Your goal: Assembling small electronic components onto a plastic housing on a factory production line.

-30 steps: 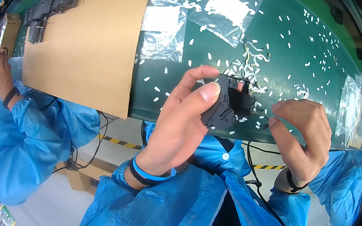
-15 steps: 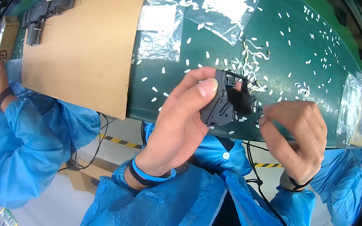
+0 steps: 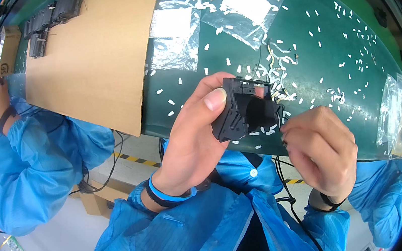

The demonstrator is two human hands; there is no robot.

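Housing [image 3: 247, 109] in grip of left fingers [image 3: 211, 82], beside right fingers [image 3: 309, 119] tight on dark piece [image 3: 283, 137]

Cannot see most fingers of the left hand [image 3: 187, 140], hidden behind the black part [image 3: 235, 118]. Cannot identify the dark bit [image 3: 283, 140] in the right hand [image 3: 323, 147]: too small. Cannot see all the cardboard [image 3: 87, 69], cut off at top.

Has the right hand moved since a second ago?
Yes: the right hand has moved left, judged against the near corner of the cardboard sheet.
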